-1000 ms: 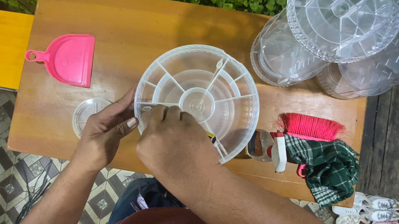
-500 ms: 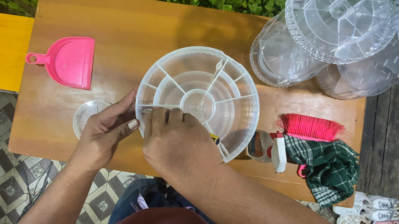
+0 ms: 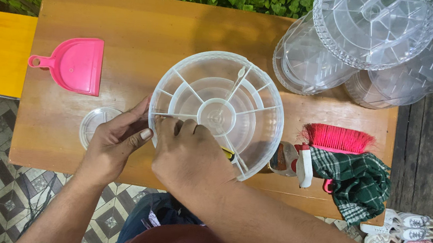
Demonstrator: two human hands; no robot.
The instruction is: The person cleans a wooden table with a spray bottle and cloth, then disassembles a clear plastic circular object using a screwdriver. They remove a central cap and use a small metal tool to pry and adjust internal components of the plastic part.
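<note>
A round clear plastic tray with spoke-like dividers and a centre hub is tilted up at the front of a wooden table. My left hand grips its near-left rim, thumb on the edge. My right hand presses on the near rim beside it and holds a small tool whose yellow and black end sticks out to the right; its tip is hidden under my fingers.
A pink dustpan lies at the left and a small clear round lid sits by my left hand. Stacked clear trays fill the back right. A pink brush, a green checked cloth and a white spray bottle lie at the right.
The tilted tray and both hands have shifted very slightly; the grip looks the same.
</note>
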